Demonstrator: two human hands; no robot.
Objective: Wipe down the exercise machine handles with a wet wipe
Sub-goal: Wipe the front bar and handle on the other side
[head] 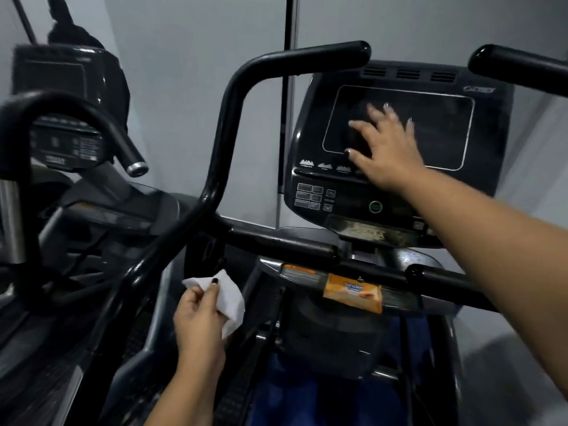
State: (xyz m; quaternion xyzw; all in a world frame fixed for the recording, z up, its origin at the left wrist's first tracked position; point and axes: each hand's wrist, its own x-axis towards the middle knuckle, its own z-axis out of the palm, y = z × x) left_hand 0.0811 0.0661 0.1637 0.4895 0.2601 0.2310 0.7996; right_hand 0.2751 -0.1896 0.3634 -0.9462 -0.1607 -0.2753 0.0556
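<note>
My left hand (198, 321) pinches a white wet wipe (230, 298) low at centre left, just right of the lower run of the machine's long black left handle (229, 118). That handle curves up and ends in a grip at the top centre. My right hand (384, 146) is spread open, its fingers straight over the dark screen of the console (399, 195). The tip of the right handle (504, 61) shows at the top right. A black crossbar handle (285, 244) runs below the console.
An orange pack of wipes (353, 292) lies on the ledge under the crossbar. A second exercise machine (64, 142) with a curved handle and its own console stands close on the left. Grey walls rise behind both machines.
</note>
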